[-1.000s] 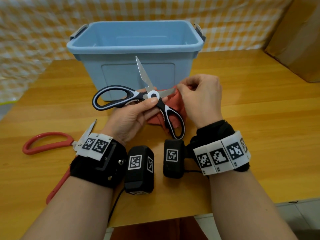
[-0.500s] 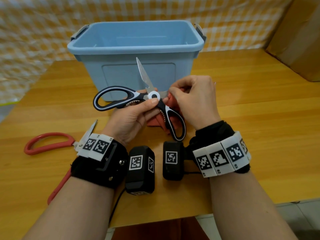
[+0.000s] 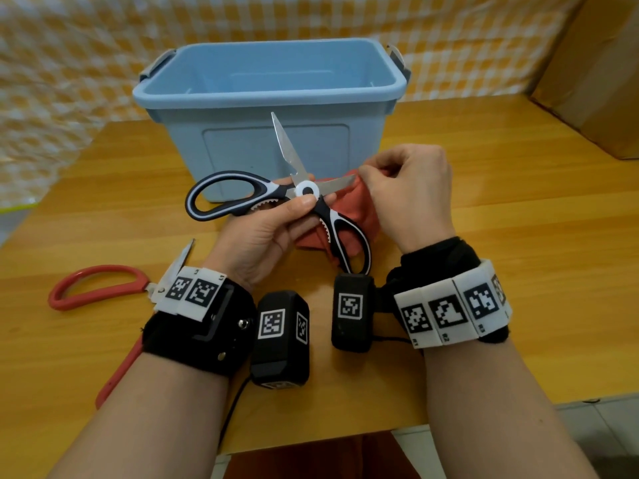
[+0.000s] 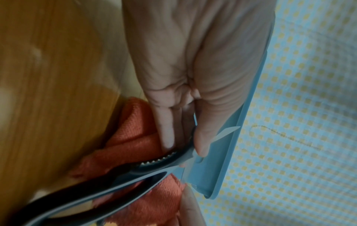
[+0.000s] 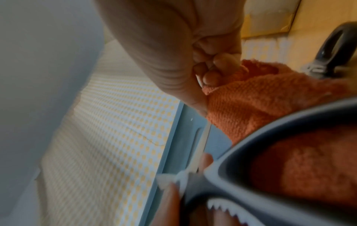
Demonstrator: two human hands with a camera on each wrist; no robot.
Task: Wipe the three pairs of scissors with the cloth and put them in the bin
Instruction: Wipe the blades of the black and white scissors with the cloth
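My left hand [image 3: 304, 206] holds black-and-white kitchen scissors [image 3: 305, 191] at the pivot, thumb on top, in front of the blue bin [image 3: 242, 95]. The blades are spread: one points up, the other right. My right hand [image 3: 366, 175] pinches the orange cloth [image 3: 356, 209] around the tip of the right-pointing blade. The left wrist view has the left hand [image 4: 183, 145] on the toothed scissors [image 4: 154, 166] over the cloth [image 4: 135, 134]. In the right wrist view the right hand [image 5: 204, 85] grips the cloth [image 5: 270, 104]. Red-handled scissors [image 3: 93, 285] lie on the table at left, partly under my wrist.
The wooden table [image 3: 518, 202] ends just behind my forearms. A cardboard box [image 3: 594, 81] stands at the back right. A yellow checked sheet [image 3: 86, 63] hangs behind the bin, whose inside looks bare as far as I see.
My right hand slid the cloth along the right-pointing blade in to the pivot, then back out to the tip. The left hand kept the scissors still.
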